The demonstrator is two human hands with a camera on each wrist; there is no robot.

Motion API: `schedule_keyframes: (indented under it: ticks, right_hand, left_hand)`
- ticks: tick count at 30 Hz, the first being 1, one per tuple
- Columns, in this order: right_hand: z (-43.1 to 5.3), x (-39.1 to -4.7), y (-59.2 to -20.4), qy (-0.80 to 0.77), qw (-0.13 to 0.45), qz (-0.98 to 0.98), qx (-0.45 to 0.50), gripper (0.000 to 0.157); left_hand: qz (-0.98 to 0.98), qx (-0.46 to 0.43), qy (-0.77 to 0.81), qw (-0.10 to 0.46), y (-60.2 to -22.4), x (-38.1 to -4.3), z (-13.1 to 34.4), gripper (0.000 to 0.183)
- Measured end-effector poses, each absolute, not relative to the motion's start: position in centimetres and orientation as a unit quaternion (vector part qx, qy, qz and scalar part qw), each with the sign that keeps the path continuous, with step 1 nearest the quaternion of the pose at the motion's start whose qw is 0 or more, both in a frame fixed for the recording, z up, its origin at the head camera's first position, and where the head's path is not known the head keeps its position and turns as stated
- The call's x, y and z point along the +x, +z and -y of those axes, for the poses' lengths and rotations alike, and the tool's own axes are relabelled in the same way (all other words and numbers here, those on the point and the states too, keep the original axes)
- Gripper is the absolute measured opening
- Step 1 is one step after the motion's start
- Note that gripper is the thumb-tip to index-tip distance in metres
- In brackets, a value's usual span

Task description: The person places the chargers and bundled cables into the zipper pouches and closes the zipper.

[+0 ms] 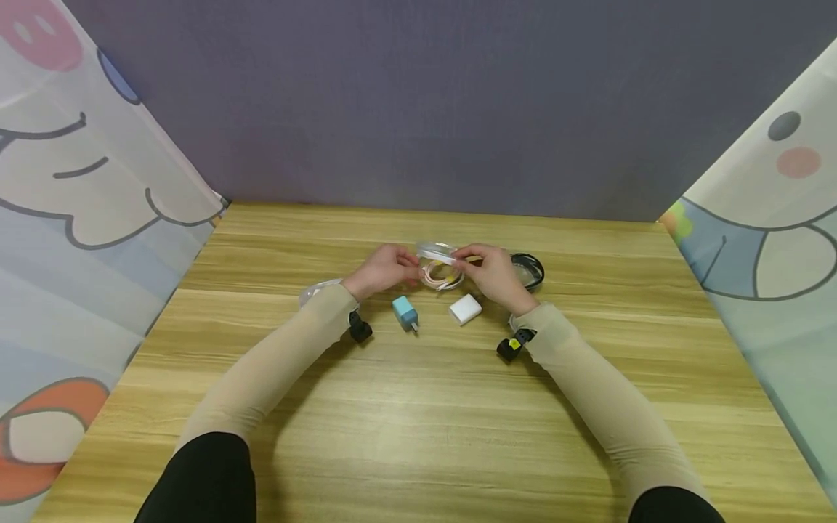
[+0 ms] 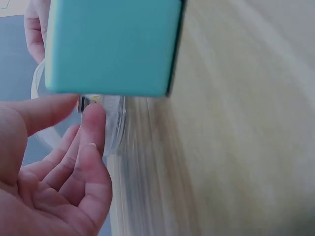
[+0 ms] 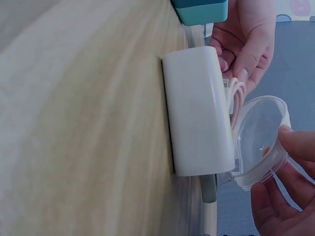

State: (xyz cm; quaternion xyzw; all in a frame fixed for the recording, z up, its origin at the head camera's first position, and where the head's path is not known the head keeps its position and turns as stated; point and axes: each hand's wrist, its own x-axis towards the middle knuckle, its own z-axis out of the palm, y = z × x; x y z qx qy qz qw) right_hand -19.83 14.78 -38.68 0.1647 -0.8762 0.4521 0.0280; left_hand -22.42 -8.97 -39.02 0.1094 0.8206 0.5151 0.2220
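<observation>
My right hand (image 1: 492, 277) holds a clear round plastic case (image 3: 261, 135) by its rim, thumb on one side and fingers on the other. The case is tilted up in the right wrist view. Beside it is a coiled pale pink cable (image 1: 441, 277) with a white connector. My left hand (image 1: 387, 270) pinches the cable's near side with thumb and forefinger, a small metal end (image 2: 83, 103) showing between them in the left wrist view. Closer to me lie a blue-green charger (image 1: 405, 312) and a white charger (image 1: 466, 309), its side facing the right wrist camera.
A black coiled cable (image 1: 538, 270) lies just right of my right hand. Another clear plastic case (image 1: 312, 292) is partly hidden behind the left sleeve. The wooden table (image 1: 418, 436) ends at a grey-blue panel (image 1: 418, 109), with cartoon-printed cloths on both sides.
</observation>
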Motion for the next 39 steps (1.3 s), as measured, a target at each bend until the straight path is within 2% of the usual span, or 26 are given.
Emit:
schedule_keyframes:
  ticks: [7,16,26,33,39]
  right_hand:
    - [-14.8,-19.9,-38.8,0.461,0.017,0.873,0.156,0.017]
    - [-14.9,-19.9,-38.8,0.454,0.025,0.876,0.159,0.018]
    - [-15.0,-19.9,-38.9,0.445,0.03,0.878,0.175,0.016]
    - [-14.7,-20.0,-38.9,0.459,0.037,0.87,0.176,0.018]
    - [-14.7,-19.9,-39.0,0.448,0.04,0.876,0.174,0.014]
  left_hand:
    - [-0.815,0.104,0.533,0.203,-38.9,-22.3,8.7,0.04]
    - [-0.821,0.092,0.547,0.135,-39.3,-22.9,8.7,0.036]
    - [-0.81,0.047,0.564,0.154,-39.5,-23.4,8.7,0.026]
    - [-0.809,0.028,0.564,0.162,-39.5,-23.5,8.5,0.033]
    - [-0.873,0.047,0.462,0.152,-39.8,-23.6,8.4,0.03]
